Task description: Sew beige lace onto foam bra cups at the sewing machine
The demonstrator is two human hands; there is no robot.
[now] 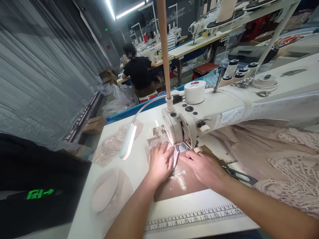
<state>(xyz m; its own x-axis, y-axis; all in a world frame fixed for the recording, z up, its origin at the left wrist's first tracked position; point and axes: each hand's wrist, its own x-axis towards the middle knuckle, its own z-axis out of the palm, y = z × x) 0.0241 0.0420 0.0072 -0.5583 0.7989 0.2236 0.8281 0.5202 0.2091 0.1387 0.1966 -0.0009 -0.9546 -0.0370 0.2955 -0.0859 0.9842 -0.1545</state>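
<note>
The left hand [161, 160] presses flat on pale fabric [176, 159] by the sewing machine head [171, 126]; whether the right hand [203, 167] grips any, I cannot tell. Uneven pressure could skew it; straying closer risks pricked fingers.

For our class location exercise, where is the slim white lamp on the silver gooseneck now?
In the head view, the lamp is left of centre, seen against beige openwork lace, above and left of the person's left hand.

A slim white plastic lamp bar [127, 142] obstructs left of the white metal sewing-machine head [173, 127]; bunched beige lace-trimmed fabric [251, 141] crowds its right; bare white tabletop [140, 164] front-left allows passage.
</note>
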